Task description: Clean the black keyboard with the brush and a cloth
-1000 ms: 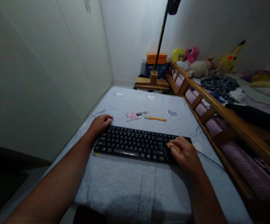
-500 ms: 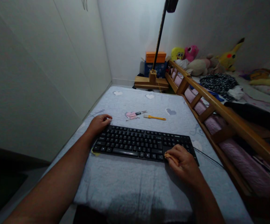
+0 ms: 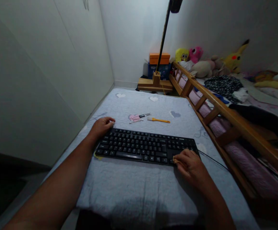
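A black keyboard (image 3: 139, 145) lies on the light blue quilted cover. My left hand (image 3: 102, 126) is at its far left corner, fingers curled and closed about the edge; the fingers' undersides are hidden. Over the lower right keys, by the number pad, my right hand (image 3: 190, 166) pinches a small folded orange-tan cloth (image 3: 176, 160) and presses it on the keyboard. Most of the cloth is hidden by the fingers. Beyond the keyboard lie a brush with a yellow handle (image 3: 161, 120), a dark-handled metal tool (image 3: 145, 115) and a thin metal piece (image 3: 136, 121).
The keyboard's cable (image 3: 214, 158) runs off to the right. A wooden bed rail (image 3: 221, 103) borders the quilted cover (image 3: 129, 188) on the right, and a white cabinet (image 3: 45, 64) on the left. A wooden stand (image 3: 155, 83) with boxes stands at the far end.
My right hand has shifted slightly right with the cloth, across the keyboard's lower right. My left hand stays at the far left corner.
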### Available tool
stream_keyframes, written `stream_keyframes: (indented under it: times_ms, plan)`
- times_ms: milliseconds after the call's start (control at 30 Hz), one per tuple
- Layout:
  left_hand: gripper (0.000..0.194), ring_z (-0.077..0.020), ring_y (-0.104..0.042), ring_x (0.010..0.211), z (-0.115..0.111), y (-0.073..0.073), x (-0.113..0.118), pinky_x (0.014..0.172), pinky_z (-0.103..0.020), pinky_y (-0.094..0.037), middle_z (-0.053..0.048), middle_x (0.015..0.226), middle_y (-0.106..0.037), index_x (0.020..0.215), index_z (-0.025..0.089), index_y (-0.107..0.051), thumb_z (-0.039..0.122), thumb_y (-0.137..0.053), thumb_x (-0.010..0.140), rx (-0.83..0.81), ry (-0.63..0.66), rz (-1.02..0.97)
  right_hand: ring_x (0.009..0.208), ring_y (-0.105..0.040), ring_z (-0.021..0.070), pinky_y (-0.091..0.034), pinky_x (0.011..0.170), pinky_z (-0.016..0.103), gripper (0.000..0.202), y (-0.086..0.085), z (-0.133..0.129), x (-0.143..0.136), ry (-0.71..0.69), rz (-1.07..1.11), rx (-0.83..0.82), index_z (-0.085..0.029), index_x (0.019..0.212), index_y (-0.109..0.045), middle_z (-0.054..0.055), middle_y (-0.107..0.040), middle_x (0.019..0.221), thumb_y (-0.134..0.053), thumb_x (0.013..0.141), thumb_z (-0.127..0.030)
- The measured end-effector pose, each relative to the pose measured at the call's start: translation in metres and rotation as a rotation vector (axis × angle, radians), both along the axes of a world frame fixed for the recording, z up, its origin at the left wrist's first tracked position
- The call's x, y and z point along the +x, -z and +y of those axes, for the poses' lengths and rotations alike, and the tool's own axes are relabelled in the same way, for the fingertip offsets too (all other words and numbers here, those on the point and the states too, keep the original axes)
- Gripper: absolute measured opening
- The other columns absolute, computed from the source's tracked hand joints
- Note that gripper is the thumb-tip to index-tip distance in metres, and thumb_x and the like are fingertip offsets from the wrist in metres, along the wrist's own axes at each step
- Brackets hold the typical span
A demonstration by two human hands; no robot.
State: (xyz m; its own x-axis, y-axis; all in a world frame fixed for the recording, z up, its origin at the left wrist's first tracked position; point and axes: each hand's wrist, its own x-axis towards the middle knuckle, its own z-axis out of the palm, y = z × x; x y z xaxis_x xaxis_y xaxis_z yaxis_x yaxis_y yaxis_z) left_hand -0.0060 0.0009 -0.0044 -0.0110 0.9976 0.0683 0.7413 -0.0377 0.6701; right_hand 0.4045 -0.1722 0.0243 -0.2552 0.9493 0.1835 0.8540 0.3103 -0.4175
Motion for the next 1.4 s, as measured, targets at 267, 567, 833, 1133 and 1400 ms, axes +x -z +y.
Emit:
stream_keyframes:
  times_ms: [267,567,833,1133,1400]
  plan:
    - [0.044,-0.0205,-0.059,0.064,0.001,0.003,-0.002,0.063,-0.031,-0.043,-0.002,0.071,-0.068,0.097,0.016,-0.073,0.049,-0.055,0.074,-0.004,0.003,-0.008,0.084,-0.059,0.0231,-0.047,0.076,0.037,0.019,-0.005,-0.001,-0.002,-0.013,0.043,0.010,-0.021,0.093,-0.073,0.007,-0.064,0.088,-0.055,0.089,-0.014]
    - [0.044,-0.0204,-0.059,0.065,0.000,0.001,-0.001,0.064,-0.031,-0.043,-0.003,0.072,-0.068,0.097,0.016,-0.074,0.049,-0.055,0.074,-0.004,0.002,0.003,0.084,-0.059,0.0231,-0.048,0.075,0.036,0.020,-0.004,-0.004,-0.009,-0.011,0.005,-0.013,-0.021,0.091,-0.074,0.007,-0.065,0.087,-0.057,0.088,-0.011]
    - [0.045,-0.0205,-0.059,0.065,-0.001,0.001,-0.001,0.064,-0.031,-0.043,-0.002,0.071,-0.068,0.098,0.016,-0.074,0.049,-0.055,0.074,-0.009,0.002,0.009,0.084,-0.061,0.0228,-0.049,0.077,0.037,0.022,-0.001,-0.008,0.009,0.042,0.055,0.000,-0.022,0.091,-0.075,0.008,-0.066,0.088,-0.055,0.088,-0.015]
    - [0.048,-0.0204,-0.058,0.063,0.000,0.003,-0.003,0.062,-0.031,-0.042,-0.004,0.073,-0.068,0.100,0.015,-0.074,0.050,-0.055,0.074,-0.011,0.010,-0.004,0.083,-0.062,0.0232,-0.050,0.076,0.038,0.022,-0.002,-0.008,0.024,0.075,0.060,-0.037,-0.021,0.090,-0.075,0.008,-0.065,0.087,-0.053,0.087,-0.018]
    - [0.045,-0.0207,-0.059,0.066,-0.003,0.001,-0.001,0.065,-0.031,-0.044,-0.004,0.075,-0.070,0.099,0.016,-0.074,0.049,-0.056,0.074,-0.005,-0.002,-0.003,0.083,-0.061,0.0227,-0.050,0.076,0.037,0.021,-0.006,0.000,0.004,0.082,0.101,0.040,-0.021,0.091,-0.074,0.007,-0.064,0.086,-0.054,0.088,-0.018]
